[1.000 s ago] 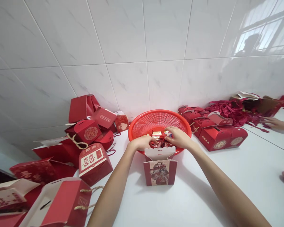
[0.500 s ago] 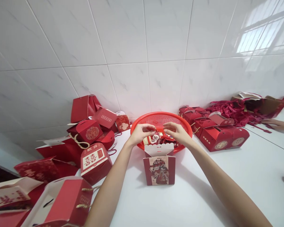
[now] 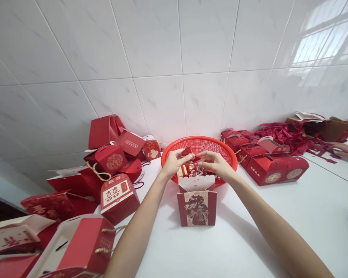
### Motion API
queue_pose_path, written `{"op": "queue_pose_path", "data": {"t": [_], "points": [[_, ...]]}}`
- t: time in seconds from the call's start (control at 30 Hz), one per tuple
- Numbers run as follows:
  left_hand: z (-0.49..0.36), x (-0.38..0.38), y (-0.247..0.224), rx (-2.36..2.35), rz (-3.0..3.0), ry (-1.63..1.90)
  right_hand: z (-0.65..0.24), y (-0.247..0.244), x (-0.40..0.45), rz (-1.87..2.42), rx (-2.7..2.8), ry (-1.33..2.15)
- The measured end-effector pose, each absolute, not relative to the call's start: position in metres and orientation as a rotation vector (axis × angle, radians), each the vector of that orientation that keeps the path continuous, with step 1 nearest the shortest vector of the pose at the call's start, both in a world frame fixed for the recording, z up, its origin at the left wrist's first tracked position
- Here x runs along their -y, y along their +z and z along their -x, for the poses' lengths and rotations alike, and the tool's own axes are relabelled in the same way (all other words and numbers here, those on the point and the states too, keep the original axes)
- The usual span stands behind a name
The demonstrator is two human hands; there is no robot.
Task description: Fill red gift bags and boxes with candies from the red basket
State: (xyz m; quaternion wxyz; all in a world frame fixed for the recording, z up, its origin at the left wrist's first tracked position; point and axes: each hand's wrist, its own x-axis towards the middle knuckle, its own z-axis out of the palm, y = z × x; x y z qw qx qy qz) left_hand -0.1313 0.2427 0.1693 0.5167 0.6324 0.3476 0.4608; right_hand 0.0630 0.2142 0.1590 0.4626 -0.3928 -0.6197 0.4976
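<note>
A person has both hands over a round red basket (image 3: 201,140) on a white counter (image 3: 174,251). The left hand (image 3: 174,162) is on the left, and its fingers are clamped on a small red packet (image 3: 187,151). This packet is up in the air over the basket, between the two hands. The right hand (image 3: 216,163) is just beside it, with its fingers bent toward the packet. You cannot tell if the right fingers hold it too.

Under the hands, the basket has shiny wrapped sweets (image 3: 195,169) in it, some red and some yellow.

On the near side of the basket stands a red box (image 3: 197,209) with a picture of dressed-up people on its front. It stands upright, and a pale flap with a wavy edge sticks up from its top.

On the left is a big messy pile of red boxes (image 3: 114,158), and some have rope handles. On the right, more red gift boxes (image 3: 274,168) sit in a bunch. Past them is a heap of dark pink ribbon (image 3: 284,134). At the far right, another person's hand (image 3: 343,150) is near the ribbon.
</note>
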Motion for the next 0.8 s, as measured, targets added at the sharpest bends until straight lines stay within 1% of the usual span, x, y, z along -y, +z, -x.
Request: {"op": "queue_pose_path", "data": {"t": [0.17,0.23,0.3,0.33,0.43,0.5,0.57,0.63,0.67,0.73,0.8], "points": [[0.132,-0.247,0.166,-0.910,-1.483,1.225,-0.067,0.151,-0.222,1.197,1.522,0.923],[0.131,-0.247,0.165,-0.926,-1.482,1.179,-0.068,0.150,-0.223,1.305,1.554,0.784],[0.131,-0.245,0.166,-0.901,-1.533,1.087,-0.067,0.152,-0.221,1.304,1.620,0.723],[0.131,-0.244,0.167,-0.877,-1.574,1.034,-0.066,0.154,-0.218,1.259,1.660,0.765],[0.132,-0.239,0.169,-0.823,-1.653,0.849,-0.062,0.161,-0.210,1.083,1.750,1.088],[0.132,-0.238,0.168,-0.826,-1.667,0.761,-0.059,0.163,-0.207,1.032,1.762,1.226],[0.131,-0.237,0.166,-0.888,-1.696,0.754,-0.059,0.161,-0.206,1.059,1.737,1.219],[0.129,-0.238,0.162,-1.056,-1.766,0.748,-0.060,0.156,-0.208,1.125,1.688,1.168],[0.129,-0.239,0.160,-1.163,-1.813,0.684,-0.061,0.153,-0.209,1.156,1.663,1.134],[0.127,-0.239,0.157,-1.334,-1.934,0.451,-0.063,0.148,-0.211,1.208,1.631,1.045],[0.126,-0.240,0.153,-1.379,-2.054,0.235,-0.064,0.145,-0.212,1.262,1.628,0.970]]}}
